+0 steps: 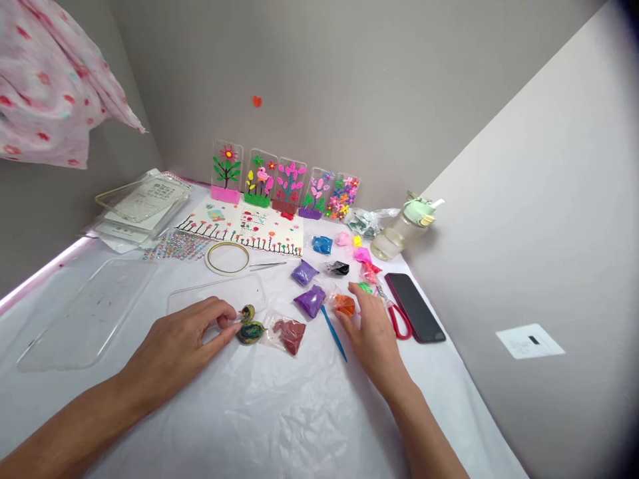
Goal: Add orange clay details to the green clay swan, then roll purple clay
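Note:
A small clay duck (pixel 250 330), marbled dark green, yellow and blue with an orange beak, rests on the white cloth. My left hand (pixel 187 332) is at its left side, thumb and curled forefinger closed against it. Just right of the duck lies a clear packet of brownish-red clay (pixel 291 335). My right hand (pixel 372 332) is by a packet of orange clay (pixel 344 305), thumb and forefinger spread apart at its right edge. Between the hands lies a blue modelling tool (pixel 334 332). Purple clay packets (pixel 310 302) are behind it.
Red-handled scissors (pixel 399 321), a phone (pixel 415 307) and a bottle (pixel 404 229) stand or lie on the right. Behind are a tape roll (pixel 227 271), tweezers (pixel 268 266), gems (pixel 180 246) and decorated clear cases (pixel 292 186). A clear case (pixel 90 313) lies left.

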Demonstrator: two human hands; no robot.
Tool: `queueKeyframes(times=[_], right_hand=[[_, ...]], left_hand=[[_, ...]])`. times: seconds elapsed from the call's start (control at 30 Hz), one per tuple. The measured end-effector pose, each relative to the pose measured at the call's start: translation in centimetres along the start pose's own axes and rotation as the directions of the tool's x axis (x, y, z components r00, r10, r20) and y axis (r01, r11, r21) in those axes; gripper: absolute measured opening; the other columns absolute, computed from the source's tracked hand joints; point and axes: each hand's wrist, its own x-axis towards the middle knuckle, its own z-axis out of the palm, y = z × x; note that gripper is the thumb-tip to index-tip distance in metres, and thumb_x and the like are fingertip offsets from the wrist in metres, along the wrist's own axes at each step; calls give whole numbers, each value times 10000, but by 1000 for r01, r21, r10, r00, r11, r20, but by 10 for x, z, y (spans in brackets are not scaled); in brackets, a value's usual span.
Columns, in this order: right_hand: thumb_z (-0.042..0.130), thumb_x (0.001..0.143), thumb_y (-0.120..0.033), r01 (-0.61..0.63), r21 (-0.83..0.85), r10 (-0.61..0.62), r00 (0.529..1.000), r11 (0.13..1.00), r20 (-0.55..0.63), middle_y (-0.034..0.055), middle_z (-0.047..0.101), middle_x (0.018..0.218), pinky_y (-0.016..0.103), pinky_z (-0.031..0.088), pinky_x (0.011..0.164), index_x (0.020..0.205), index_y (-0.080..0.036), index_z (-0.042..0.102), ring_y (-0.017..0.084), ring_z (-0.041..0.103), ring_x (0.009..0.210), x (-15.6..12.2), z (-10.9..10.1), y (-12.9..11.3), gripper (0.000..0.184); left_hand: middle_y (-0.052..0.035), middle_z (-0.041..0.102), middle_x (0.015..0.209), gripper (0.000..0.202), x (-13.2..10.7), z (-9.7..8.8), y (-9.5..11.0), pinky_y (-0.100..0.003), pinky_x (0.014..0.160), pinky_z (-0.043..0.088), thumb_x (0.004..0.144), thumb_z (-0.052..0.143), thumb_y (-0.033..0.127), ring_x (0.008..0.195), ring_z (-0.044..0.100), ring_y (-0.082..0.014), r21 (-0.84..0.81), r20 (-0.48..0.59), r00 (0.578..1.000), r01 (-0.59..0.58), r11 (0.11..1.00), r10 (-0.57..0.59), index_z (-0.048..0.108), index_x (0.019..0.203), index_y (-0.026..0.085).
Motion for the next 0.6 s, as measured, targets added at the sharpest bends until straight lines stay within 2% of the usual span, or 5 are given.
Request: queueKeyframes(times=[0.1, 0.2, 0.3, 0.47, 0.6], right_hand=[[524, 945, -325, -6, 19, 7, 999, 1000, -44, 145, 667, 1188, 520, 506, 937, 1281, -169, 561, 320, 622, 1107, 1, 1, 2, 373], [565, 937, -359, -16, 192, 42, 990, 981, -132, 110, 692, 1133, 436, 548, 905, 1244, -205, 564, 269, 664, 1059, -1, -9, -12, 343], [579, 946, -311, 53, 410, -57, 998, 911, -3, 53, 707, 1068, 334, 566, 907, 1297, -248, 493, 190, 690, 999, -13, -18, -39, 367], [523, 969, -196, 264, 504, -404, 895, 822, 190, 91, 610, 1308, 321, 541, 985, 1396, -259, 362, 177, 635, 1146, -38, -12, -76, 461], [530, 966, -167, 329, 473, -447, 880, 818, 160, 110, 608, 1274, 351, 542, 981, 1414, -246, 325, 197, 613, 1157, -40, -8, -82, 499]], left_hand=[[44, 601, 829, 289, -1, -2, -1, -265, 647, 379, 930, 469, 542, 641, 493, -141, -62, -65, 998, -22, 998, 18, 599, 944, 284], [38, 566, 801, 261, -6, -1, 4, -254, 634, 384, 950, 475, 495, 639, 480, -131, -185, -218, 973, -116, 976, 74, 607, 962, 270], [35, 555, 798, 174, -15, 7, 13, -223, 649, 407, 963, 513, 401, 685, 520, -119, -305, -310, 936, -263, 915, 166, 614, 999, 264], [8, 611, 888, 138, -27, 24, 27, -213, 766, 451, 977, 505, 288, 765, 570, -114, -425, -186, 925, -379, 822, 331, 635, 1002, 248], [-14, 620, 930, 200, -27, 27, 31, -216, 797, 463, 981, 474, 296, 852, 590, -137, -465, -82, 946, -314, 828, 313, 667, 961, 245]])
